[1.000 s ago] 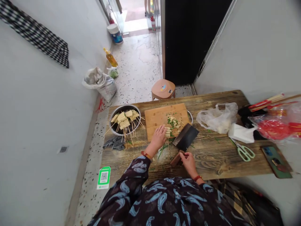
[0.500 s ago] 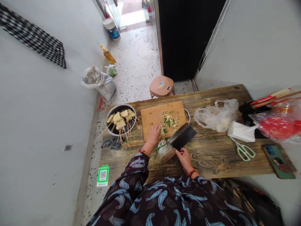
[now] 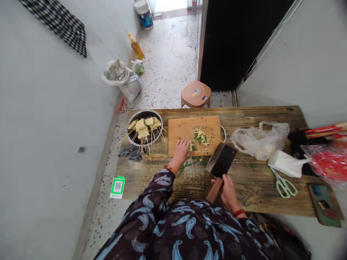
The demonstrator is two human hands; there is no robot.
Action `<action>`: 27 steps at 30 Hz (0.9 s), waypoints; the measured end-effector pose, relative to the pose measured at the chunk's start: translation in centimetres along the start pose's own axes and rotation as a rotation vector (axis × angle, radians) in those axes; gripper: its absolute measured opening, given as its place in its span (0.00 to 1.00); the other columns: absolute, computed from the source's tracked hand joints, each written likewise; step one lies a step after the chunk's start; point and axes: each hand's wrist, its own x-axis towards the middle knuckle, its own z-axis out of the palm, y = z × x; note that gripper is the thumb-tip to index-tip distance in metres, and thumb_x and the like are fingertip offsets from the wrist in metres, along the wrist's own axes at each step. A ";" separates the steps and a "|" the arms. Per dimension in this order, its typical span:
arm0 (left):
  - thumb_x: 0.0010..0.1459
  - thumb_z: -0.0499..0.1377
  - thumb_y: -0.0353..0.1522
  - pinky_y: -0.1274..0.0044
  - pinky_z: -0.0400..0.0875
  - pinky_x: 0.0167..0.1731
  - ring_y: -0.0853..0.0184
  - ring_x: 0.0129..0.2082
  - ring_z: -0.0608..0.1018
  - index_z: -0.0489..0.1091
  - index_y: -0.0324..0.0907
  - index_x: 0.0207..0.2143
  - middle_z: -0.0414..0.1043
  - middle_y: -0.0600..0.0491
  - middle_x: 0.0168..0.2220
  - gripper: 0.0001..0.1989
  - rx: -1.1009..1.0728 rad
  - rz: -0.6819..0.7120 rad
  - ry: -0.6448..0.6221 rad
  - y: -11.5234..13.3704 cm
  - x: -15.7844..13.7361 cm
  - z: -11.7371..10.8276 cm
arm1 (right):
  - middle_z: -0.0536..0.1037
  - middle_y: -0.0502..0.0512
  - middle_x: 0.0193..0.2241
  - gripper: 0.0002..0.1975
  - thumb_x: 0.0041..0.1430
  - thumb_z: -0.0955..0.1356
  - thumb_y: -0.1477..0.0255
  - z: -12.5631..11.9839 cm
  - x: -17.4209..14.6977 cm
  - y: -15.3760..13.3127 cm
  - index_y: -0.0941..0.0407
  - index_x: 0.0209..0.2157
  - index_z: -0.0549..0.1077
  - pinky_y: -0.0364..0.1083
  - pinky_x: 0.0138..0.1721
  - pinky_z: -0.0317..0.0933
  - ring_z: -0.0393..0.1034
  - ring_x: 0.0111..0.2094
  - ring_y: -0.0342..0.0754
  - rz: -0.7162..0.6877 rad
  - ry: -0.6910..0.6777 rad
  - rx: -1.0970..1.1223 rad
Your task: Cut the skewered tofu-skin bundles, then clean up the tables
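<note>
The right hand, gripping the handle's neck, has turned the cleaver [image 3: 224,160] handle-toward the person by the cutting board's [image 3: 176,126] near right corner, while the left hand [image 3: 181,151] stays closed over the rolled food [image 3: 191,146] near the board's front edge, so apparently no cut is underway.

The bowl [image 3: 145,111] sits in the far left corner of the bench [image 3: 260,198], skewers [image 3: 143,129] in it, a rag [image 3: 133,153] before it at the left edge. Right of the bowl, toward the far edge, lies the board [image 3: 180,128] with scraps [image 3: 201,137] on its right half and the cleaver [image 3: 224,160] at its near right corner; farther right come the bag [image 3: 256,141], the scissors [image 3: 283,184] nearer the front edge, and the phone [image 3: 323,203] by the near right corner.
</note>
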 end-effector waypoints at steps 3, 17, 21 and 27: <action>0.53 0.56 0.29 0.60 0.45 0.63 0.53 0.61 0.61 0.58 0.38 0.59 0.61 0.40 0.61 0.30 -0.033 -0.055 0.020 0.3 -0.2 0.4 | 0.71 0.44 0.21 0.18 0.52 0.65 0.52 -1.7 -0.5 -1.1 0.51 0.31 0.60 0.44 0.19 0.61 0.65 0.17 0.44 0.078 -0.008 0.088; 0.57 0.55 0.32 0.62 0.54 0.62 0.55 0.63 0.59 0.53 0.35 0.62 0.56 0.36 0.63 0.30 -0.349 -0.275 0.200 -3.3 -5.0 -0.8 | 0.73 0.46 0.17 0.18 0.50 0.69 0.56 0.2 -0.3 -8.8 0.55 0.34 0.65 0.42 0.21 0.62 0.68 0.18 0.44 -0.129 -0.169 -0.221; 0.56 0.56 0.30 0.60 0.57 0.60 0.53 0.62 0.62 0.54 0.38 0.61 0.58 0.38 0.61 0.30 -0.357 -0.291 0.217 -3.5 -5.8 -0.2 | 0.72 0.45 0.15 0.20 0.49 0.69 0.53 1.1 0.7 -8.5 0.55 0.35 0.67 0.43 0.20 0.61 0.67 0.17 0.45 -0.153 -0.175 -0.321; 0.53 0.60 0.31 0.61 0.57 0.60 0.53 0.61 0.63 0.58 0.39 0.59 0.60 0.39 0.60 0.30 -0.324 -0.250 0.212 -2.2 -5.1 -0.3 | 0.71 0.46 0.15 0.22 0.51 0.66 0.52 1.9 2.1 -6.7 0.56 0.38 0.68 0.45 0.21 0.61 0.67 0.17 0.48 -0.234 -0.213 -0.482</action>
